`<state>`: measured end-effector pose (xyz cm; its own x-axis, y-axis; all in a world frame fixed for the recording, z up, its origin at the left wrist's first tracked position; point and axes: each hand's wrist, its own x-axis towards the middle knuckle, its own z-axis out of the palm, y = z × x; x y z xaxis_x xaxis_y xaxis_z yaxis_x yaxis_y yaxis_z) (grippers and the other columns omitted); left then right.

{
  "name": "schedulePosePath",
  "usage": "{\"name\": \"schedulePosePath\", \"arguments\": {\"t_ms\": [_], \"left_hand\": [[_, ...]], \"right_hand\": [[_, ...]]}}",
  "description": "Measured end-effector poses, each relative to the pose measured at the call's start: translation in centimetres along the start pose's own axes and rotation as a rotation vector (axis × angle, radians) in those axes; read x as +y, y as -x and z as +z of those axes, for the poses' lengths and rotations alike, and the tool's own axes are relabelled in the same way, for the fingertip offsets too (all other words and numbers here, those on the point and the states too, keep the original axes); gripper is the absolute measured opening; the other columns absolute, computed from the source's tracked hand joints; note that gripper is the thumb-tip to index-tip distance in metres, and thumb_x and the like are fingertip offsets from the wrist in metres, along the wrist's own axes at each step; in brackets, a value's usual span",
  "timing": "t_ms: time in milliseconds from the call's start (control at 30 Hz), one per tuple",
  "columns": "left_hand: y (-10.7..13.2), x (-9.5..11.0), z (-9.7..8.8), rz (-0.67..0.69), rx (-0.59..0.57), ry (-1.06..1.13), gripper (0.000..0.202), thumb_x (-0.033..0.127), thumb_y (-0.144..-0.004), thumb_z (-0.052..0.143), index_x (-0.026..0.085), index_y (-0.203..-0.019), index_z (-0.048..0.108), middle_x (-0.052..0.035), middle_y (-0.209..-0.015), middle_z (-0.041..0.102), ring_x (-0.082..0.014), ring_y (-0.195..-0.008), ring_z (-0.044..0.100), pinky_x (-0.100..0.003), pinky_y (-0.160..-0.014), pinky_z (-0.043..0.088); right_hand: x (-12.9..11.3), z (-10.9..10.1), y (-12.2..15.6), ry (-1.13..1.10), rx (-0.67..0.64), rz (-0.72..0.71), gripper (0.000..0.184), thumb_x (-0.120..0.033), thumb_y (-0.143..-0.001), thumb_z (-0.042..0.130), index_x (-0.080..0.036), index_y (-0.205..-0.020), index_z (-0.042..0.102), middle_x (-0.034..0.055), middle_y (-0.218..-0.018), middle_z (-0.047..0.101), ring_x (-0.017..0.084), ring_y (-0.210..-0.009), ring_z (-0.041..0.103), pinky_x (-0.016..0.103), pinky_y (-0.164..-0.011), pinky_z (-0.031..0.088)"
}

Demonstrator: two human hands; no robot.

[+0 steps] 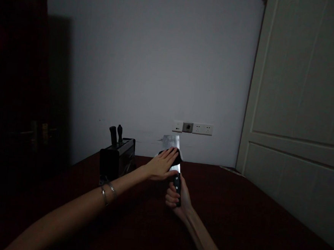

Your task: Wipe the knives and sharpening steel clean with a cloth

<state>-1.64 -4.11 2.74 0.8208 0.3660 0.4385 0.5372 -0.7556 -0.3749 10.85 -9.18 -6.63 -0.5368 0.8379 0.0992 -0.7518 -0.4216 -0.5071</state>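
Observation:
A cleaver (171, 141) stands upright in front of me, its broad shiny blade pointing up. My right hand (177, 194) is wrapped around its black riveted handle (177, 181). Against the blade, my left hand (162, 164) presses a black cloth (177, 159) with a pale edge, its fingers stretched out over it. The cloth covers the middle of the blade; metal shows above and below. Part of the cloth is hidden under my left fingers.
To the left, a dark knife block (116, 157) with two black handles stands on the dark red-brown table (229, 217). Wall sockets (202, 129) lie behind the cleaver. A pale panelled door (296, 111) borders the right side. The room is dim.

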Motion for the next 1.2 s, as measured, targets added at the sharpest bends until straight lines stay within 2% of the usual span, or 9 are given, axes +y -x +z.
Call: {"name": "schedulePosePath", "arguments": {"t_ms": [100, 167, 367, 433, 667, 733, 1033, 1100, 1200], "left_hand": [[0.9, 1.5, 0.3, 0.068, -0.015, 0.007, 0.074, 0.058, -0.086, 0.018, 0.007, -0.139, 0.013, -0.0137, -0.147, 0.004, -0.0226, -0.134, -0.005, -0.036, -0.108, 0.011], [0.8, 1.3, 0.4, 0.062, -0.018, 0.000, 0.075, 0.059, -0.085, 0.018, 0.007, -0.139, 0.014, -0.0139, -0.147, 0.006, -0.0230, -0.134, -0.004, -0.036, -0.108, 0.011], [-2.0, -2.4, 0.0, -0.166, 0.013, -0.053, 0.077, 0.060, -0.085, 0.011, 0.004, -0.138, 0.017, -0.0162, -0.146, 0.011, -0.0257, -0.134, 0.002, -0.038, -0.107, 0.012], [-2.4, -2.8, -0.1, -0.203, 0.022, -0.063, 0.080, 0.061, -0.084, 0.011, 0.002, -0.138, 0.016, -0.0173, -0.145, 0.010, -0.0265, -0.134, 0.002, -0.039, -0.107, 0.012], [-0.4, 1.2, 0.3, -0.015, -0.010, -0.046, 0.080, 0.062, -0.084, 0.012, 0.004, -0.138, 0.016, -0.0166, -0.146, 0.006, -0.0251, -0.134, -0.004, -0.038, -0.107, 0.009], [-0.2, 1.5, 0.4, 0.009, -0.013, -0.041, 0.080, 0.063, -0.083, 0.013, 0.005, -0.138, 0.016, -0.0158, -0.146, 0.005, -0.0249, -0.134, -0.004, -0.037, -0.107, 0.010], [-3.4, -4.9, 0.1, -0.258, -0.054, -0.024, 0.082, 0.063, -0.083, 0.011, 0.002, -0.138, 0.016, -0.0185, -0.145, 0.010, -0.0273, -0.134, 0.005, -0.040, -0.105, 0.013], [-3.5, -5.0, 0.1, -0.269, -0.060, -0.017, 0.083, 0.063, -0.083, 0.010, 0.001, -0.137, 0.016, -0.0194, -0.145, 0.009, -0.0278, -0.134, 0.004, -0.041, -0.105, 0.013], [-2.7, -3.3, 0.3, -0.211, -0.050, -0.014, 0.083, 0.063, -0.083, 0.011, 0.001, -0.138, 0.014, -0.0190, -0.145, 0.009, -0.0270, -0.134, 0.001, -0.041, -0.106, 0.011]], "right_hand": [[0.0, -0.1, -0.1, -0.013, 0.027, 0.000, 0.065, -0.068, -0.078, 0.025, -0.018, -0.038, 0.035, -0.0093, -0.028, 0.019, 0.002, -0.026, 0.010, 0.014, -0.026, 0.012], [0.1, -0.1, -0.2, -0.010, 0.020, 0.005, 0.065, -0.068, -0.078, 0.024, -0.017, -0.039, 0.037, -0.0093, -0.028, 0.020, 0.002, -0.026, 0.010, 0.014, -0.026, 0.012], [0.7, 0.4, -0.1, -0.001, -0.057, 0.111, 0.070, -0.068, -0.079, 0.014, -0.017, -0.038, 0.037, -0.0087, -0.027, 0.019, 0.002, -0.025, 0.008, 0.014, -0.026, 0.013], [0.7, 0.5, 0.0, -0.005, -0.066, 0.122, 0.070, -0.068, -0.080, 0.013, -0.017, -0.038, 0.036, -0.0085, -0.027, 0.019, 0.002, -0.026, 0.009, 0.014, -0.026, 0.013], [0.2, 0.0, 0.1, -0.033, -0.068, 0.043, 0.065, -0.069, -0.078, 0.024, -0.017, -0.040, 0.037, -0.0100, -0.029, 0.018, 0.002, -0.028, 0.007, 0.013, -0.027, 0.013], [0.3, -0.1, 0.0, -0.022, -0.065, 0.039, 0.064, -0.068, -0.077, 0.029, -0.017, -0.040, 0.036, -0.0105, -0.030, 0.018, 0.002, -0.028, 0.007, 0.013, -0.027, 0.013], [1.4, 0.1, -0.1, -0.023, -0.081, 0.121, 0.062, -0.068, -0.077, 0.030, -0.018, -0.041, 0.034, -0.0098, -0.029, 0.020, 0.002, -0.027, 0.010, 0.014, -0.028, 0.014], [1.5, 0.1, -0.1, -0.023, -0.093, 0.120, 0.063, -0.068, -0.076, 0.030, -0.018, -0.040, 0.034, -0.0098, -0.029, 0.020, 0.002, -0.027, 0.010, 0.014, -0.028, 0.014], [1.2, -0.1, -0.3, -0.020, -0.101, 0.098, 0.062, -0.068, -0.077, 0.031, -0.017, -0.040, 0.034, -0.0100, -0.029, 0.020, 0.002, -0.027, 0.010, 0.014, -0.028, 0.014]]}}
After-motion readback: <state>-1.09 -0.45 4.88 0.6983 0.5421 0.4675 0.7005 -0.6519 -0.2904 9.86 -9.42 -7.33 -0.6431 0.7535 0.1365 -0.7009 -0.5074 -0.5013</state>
